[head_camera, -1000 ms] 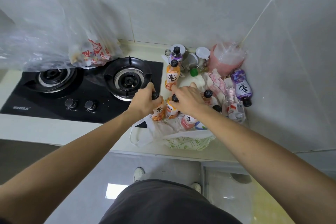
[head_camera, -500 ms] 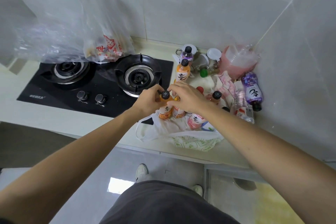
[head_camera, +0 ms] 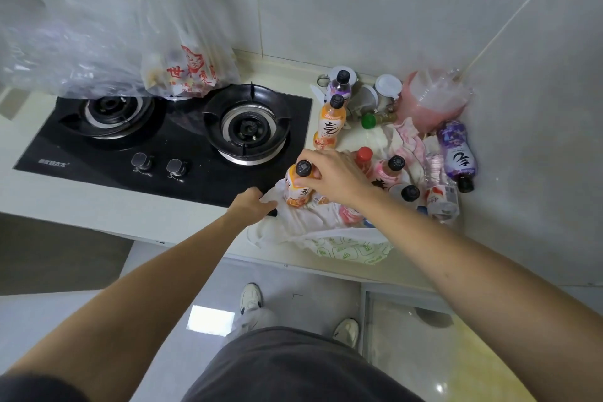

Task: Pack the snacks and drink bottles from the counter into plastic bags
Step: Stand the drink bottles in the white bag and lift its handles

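Two hands have parted since half a second ago: my left hand (head_camera: 253, 206) dropped to pinch the white bag (head_camera: 303, 222) rim, while my right hand (head_camera: 332, 174) holds the orange bottle (head_camera: 298, 188) by its neck, upright in that bag just right of the stove (head_camera: 169, 137).

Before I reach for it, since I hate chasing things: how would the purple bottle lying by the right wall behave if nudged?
The purple bottle lies on its side with its cap toward the counter edge, so it would probably roll rather than tip. The wall beside it and the crumpled pink cloth should stop it soon. It looks full, so likely heavy for its size.
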Motion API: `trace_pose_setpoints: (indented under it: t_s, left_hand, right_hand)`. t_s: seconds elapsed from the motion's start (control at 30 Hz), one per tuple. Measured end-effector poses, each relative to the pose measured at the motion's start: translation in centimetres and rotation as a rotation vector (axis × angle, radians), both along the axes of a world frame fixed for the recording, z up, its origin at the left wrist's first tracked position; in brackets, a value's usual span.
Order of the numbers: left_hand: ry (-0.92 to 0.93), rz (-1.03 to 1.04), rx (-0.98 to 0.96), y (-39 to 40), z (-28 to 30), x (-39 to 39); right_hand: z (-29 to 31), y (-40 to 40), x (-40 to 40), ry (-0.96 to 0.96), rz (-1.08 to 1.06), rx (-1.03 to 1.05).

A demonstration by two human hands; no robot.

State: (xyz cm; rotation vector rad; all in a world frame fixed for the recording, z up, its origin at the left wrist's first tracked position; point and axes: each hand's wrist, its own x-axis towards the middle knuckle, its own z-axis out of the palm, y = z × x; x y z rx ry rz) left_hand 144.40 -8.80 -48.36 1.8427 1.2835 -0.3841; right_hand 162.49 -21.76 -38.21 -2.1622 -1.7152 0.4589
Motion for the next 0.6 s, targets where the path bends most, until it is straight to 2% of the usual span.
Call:
trace_pose_setpoints:
  t_s: [0.17, 0.33, 0.6]
  left_hand:
    - [-0.116, 0.160, -0.018, -0.5, -0.1, 1.4]
    - [-0.141, 0.178, 0.191, 1.4, 2.2, 0.8]
    - [-0.256, 0.232, 0.372, 4.1, 6.8, -1.4]
  right_hand:
    - [0.2, 0.3, -0.5, -0.027, -0.017, 0.036]
    - [0.3, 0.2, -0.6, -0.028, -0.030, 0.032]
    - [0.0, 0.7, -1.0, -0.065, -0.054, 0.031]
